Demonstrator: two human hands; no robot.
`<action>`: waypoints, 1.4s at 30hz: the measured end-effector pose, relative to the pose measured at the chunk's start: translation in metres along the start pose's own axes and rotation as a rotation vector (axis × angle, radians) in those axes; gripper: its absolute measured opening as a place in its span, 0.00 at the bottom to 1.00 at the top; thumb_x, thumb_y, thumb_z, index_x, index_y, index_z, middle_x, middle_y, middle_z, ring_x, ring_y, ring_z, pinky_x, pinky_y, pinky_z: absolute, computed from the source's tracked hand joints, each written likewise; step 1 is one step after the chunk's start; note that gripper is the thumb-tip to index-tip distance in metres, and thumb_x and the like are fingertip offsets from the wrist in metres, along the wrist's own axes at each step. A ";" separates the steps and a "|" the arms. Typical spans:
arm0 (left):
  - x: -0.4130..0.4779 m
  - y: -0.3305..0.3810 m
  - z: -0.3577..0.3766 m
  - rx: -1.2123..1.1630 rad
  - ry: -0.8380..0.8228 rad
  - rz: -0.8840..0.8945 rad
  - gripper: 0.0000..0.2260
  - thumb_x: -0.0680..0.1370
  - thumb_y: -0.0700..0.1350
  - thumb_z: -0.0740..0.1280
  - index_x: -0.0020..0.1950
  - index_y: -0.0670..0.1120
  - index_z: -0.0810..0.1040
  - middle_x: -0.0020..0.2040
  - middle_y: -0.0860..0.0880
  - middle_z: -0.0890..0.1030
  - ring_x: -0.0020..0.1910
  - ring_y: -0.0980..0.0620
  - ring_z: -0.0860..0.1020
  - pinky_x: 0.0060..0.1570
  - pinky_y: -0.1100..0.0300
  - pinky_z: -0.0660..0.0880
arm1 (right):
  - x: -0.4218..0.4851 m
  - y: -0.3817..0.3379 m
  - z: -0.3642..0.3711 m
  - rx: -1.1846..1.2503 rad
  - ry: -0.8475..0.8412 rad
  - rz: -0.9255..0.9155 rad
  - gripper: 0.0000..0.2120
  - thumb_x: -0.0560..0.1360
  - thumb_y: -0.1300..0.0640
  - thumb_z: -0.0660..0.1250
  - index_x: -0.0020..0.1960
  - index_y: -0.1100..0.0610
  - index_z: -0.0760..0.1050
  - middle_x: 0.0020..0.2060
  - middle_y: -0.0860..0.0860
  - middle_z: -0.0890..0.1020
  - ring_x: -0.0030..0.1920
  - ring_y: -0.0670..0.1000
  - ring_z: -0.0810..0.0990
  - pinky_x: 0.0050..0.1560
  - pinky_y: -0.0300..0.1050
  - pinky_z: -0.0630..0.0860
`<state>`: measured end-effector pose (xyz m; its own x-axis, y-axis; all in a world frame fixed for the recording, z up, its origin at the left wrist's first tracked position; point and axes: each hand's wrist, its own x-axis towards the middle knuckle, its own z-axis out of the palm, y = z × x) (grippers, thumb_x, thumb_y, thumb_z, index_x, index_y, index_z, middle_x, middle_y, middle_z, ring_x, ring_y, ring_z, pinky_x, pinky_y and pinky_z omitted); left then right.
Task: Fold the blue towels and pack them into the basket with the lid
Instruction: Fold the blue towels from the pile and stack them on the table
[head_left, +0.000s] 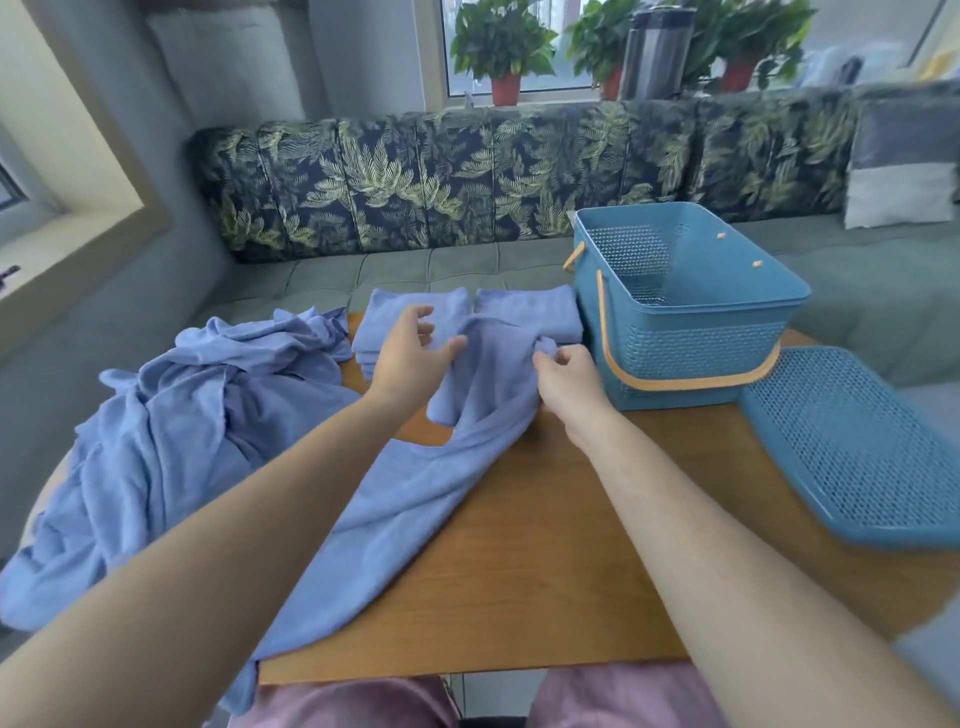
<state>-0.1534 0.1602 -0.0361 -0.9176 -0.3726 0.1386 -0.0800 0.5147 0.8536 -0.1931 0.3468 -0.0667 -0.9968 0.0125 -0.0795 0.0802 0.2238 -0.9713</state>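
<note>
**Limp towel, one corner caught**

Head view: the right hand (571, 379) pinches the top edge of a blue towel (415, 493) trailing slack over the wooden table (545, 561). The left hand (410, 353) is spread and grips nothing. The cloth looks soft, light and floppy, so it is best held by two corners. Folded stacks (415, 317) lie behind it, an unfolded heap (182, 415) to the left, and the basket (685, 322) and lid (857, 447) to the right, crowding the folding room.

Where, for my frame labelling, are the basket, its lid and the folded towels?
basket (691, 343), head view, front wall.
lid (857, 447), head view, perforated top.
folded towels (535, 309), head view, top of right stack.
</note>
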 end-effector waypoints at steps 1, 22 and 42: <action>-0.002 -0.013 0.002 0.094 -0.030 -0.013 0.25 0.77 0.49 0.73 0.71 0.45 0.70 0.61 0.50 0.75 0.59 0.53 0.75 0.57 0.59 0.72 | 0.001 0.007 0.001 -0.016 0.002 0.009 0.16 0.74 0.51 0.64 0.30 0.53 0.66 0.27 0.52 0.73 0.32 0.54 0.74 0.35 0.51 0.75; -0.054 -0.053 0.058 0.179 -0.348 -0.160 0.03 0.78 0.39 0.65 0.50 0.47 0.73 0.36 0.53 0.71 0.34 0.56 0.69 0.32 0.64 0.65 | -0.051 0.050 0.012 -0.066 -0.176 0.225 0.14 0.74 0.55 0.72 0.56 0.60 0.76 0.52 0.58 0.83 0.53 0.57 0.83 0.56 0.60 0.81; -0.040 -0.024 0.039 -0.620 -0.218 -0.387 0.04 0.75 0.47 0.75 0.48 0.50 0.86 0.47 0.46 0.85 0.48 0.48 0.80 0.51 0.52 0.74 | -0.023 0.026 0.016 0.459 -0.196 0.018 0.16 0.67 0.60 0.74 0.55 0.60 0.82 0.50 0.57 0.87 0.56 0.57 0.85 0.61 0.57 0.79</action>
<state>-0.1297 0.1928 -0.0814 -0.9298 -0.2440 -0.2754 -0.2377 -0.1731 0.9558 -0.1682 0.3367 -0.0937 -0.9789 -0.1810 -0.0950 0.1356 -0.2276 -0.9643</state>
